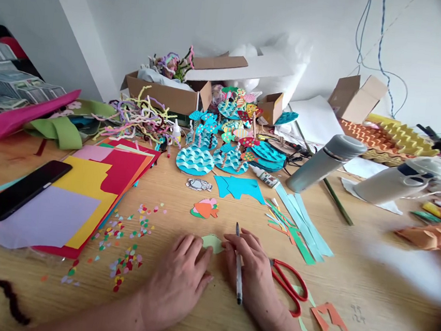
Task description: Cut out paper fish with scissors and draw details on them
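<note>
A small pale green paper cutout (212, 243) lies between my two hands, its ends partly hidden by the fingers. My left hand (184, 268) has its curled fingers and thumb on the cutout's left end. My right hand (249, 259) touches the right end with its fingertips while a clear pen (239, 271) is tucked between its fingers. Just beyond are stacked orange, pink and green paper fish shapes (205, 208). Red-handled scissors (289, 286) lie beside my right hand, partly covered by it.
Coloured paper sheets (72, 208) and a black phone (25, 188) lie left, with paper confetti (129, 261) nearby. Blue wave-patterned discs (195, 160) stand at the back. A grey bottle (324, 162), paper strips (300, 225) and orange paper scraps (339, 330) lie to the right.
</note>
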`<state>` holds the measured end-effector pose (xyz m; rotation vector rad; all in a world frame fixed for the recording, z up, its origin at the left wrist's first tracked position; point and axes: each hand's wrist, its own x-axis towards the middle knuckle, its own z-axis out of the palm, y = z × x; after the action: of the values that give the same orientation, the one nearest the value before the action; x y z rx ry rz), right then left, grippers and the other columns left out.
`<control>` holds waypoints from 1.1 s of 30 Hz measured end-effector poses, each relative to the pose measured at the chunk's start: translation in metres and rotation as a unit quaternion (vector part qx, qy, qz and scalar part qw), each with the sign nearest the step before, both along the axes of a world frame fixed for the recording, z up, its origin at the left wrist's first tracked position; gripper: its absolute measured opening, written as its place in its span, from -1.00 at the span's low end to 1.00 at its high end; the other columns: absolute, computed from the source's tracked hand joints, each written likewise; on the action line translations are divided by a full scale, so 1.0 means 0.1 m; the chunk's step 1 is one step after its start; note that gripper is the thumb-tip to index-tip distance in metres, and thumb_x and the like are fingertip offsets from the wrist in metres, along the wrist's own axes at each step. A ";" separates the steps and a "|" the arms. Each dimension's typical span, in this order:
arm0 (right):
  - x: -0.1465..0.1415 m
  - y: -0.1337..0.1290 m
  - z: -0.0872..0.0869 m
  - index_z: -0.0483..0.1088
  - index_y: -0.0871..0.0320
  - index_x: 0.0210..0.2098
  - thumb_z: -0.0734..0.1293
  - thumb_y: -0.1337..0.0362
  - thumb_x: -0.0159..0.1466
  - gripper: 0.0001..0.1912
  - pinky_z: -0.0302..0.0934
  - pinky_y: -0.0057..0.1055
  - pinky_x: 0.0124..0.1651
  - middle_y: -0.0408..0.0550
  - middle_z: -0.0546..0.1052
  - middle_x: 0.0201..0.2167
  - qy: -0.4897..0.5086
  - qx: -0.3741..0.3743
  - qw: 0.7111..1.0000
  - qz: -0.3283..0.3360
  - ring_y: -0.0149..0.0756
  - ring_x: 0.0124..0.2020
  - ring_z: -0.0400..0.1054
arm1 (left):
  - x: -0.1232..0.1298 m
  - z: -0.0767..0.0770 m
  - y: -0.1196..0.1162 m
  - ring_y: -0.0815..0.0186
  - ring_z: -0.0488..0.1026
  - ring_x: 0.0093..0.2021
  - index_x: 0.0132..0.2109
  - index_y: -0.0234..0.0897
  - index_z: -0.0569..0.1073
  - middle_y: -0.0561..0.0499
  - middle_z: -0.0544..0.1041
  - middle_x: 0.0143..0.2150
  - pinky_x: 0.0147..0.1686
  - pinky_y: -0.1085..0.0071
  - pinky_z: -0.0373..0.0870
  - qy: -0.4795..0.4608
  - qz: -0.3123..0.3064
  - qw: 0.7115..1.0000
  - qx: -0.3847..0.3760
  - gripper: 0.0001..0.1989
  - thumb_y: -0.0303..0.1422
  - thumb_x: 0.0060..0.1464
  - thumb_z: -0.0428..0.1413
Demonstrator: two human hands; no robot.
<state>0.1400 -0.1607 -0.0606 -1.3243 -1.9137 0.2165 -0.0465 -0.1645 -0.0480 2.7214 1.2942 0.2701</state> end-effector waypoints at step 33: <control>-0.20 0.24 -0.02 0.27 0.12 -0.42 0.26 0.20 0.27 -0.82 0.05 -0.51 -0.67 -0.25 0.31 -0.70 0.286 -0.302 0.909 -0.014 -0.43 -0.73 0.18 | -0.04 0.00 -0.02 0.07 0.22 0.05 0.16 -0.14 0.32 -0.14 0.32 0.05 0.05 0.04 0.22 -0.006 0.027 0.999 -0.045 -0.56 -0.14 0.17 0.02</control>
<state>0.1197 -0.1363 -0.0622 -1.4541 -1.3570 1.1267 -0.0502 -0.1666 -0.0476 2.6096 1.3438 0.2270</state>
